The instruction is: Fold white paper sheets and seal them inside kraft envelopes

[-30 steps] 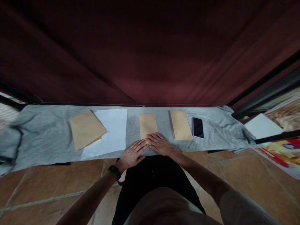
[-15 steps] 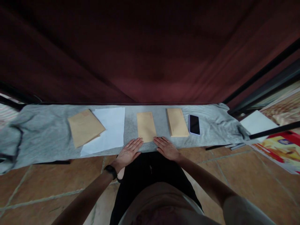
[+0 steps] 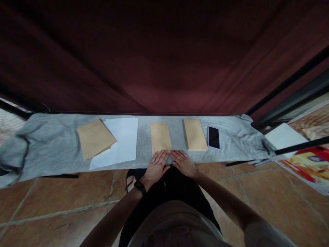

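Note:
A brown paper envelope (image 3: 160, 136) lies flat on the grey cloth straight ahead of me. My left hand (image 3: 157, 166), with a black band on its wrist, rests flat across the envelope's near edge, fingers stretched out. Beside it, my right hand (image 3: 183, 163) lies flat at the envelope's near right corner, its fingers extended too. The fingertips of both hands almost meet, and they hide the envelope's near edge. To the right sits a stack of brown envelopes (image 3: 195, 134). Over on the left, a few more brown envelopes (image 3: 95, 139) overlap white paper sheets (image 3: 124, 144).
A phone (image 3: 213, 137) lies right of the stack. Grey cloth (image 3: 56, 137) covers the narrow surface, and a dark red curtain (image 3: 164, 68) hangs behind it. Black bars (image 3: 295, 73) and a red and yellow package (image 3: 308, 164) are at the right, above the tiled floor (image 3: 77, 195).
My left hand has slid right along the envelope's near edge, from its left corner to close beside my right hand. The right hand has hardly moved.

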A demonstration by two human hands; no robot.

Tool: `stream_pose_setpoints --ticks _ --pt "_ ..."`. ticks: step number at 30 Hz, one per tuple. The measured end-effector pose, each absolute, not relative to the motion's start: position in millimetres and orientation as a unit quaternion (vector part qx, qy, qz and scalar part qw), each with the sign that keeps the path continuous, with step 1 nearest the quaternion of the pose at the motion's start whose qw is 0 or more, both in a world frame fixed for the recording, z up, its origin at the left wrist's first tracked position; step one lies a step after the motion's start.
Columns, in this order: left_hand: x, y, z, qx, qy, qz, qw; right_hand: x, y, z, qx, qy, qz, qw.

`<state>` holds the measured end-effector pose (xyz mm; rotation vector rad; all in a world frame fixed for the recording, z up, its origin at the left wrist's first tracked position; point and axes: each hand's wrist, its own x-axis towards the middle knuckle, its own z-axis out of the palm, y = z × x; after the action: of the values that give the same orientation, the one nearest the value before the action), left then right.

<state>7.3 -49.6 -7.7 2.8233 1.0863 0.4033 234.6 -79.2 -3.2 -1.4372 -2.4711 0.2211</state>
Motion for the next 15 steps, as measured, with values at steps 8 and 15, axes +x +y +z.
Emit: stream_pose_setpoints --ticks 8,15 --pt "-16.4 -53.4 -12.7 0.918 0.367 0.149 0.027 232.9 -79.7 -4.0 -0.511 -0.844 0.082 0.146" --pt "-13.3 -58.5 -11.3 0.905 0.401 0.143 0.021 216.7 -86.4 -1.4 -0.542 -0.821 0.081 0.162"
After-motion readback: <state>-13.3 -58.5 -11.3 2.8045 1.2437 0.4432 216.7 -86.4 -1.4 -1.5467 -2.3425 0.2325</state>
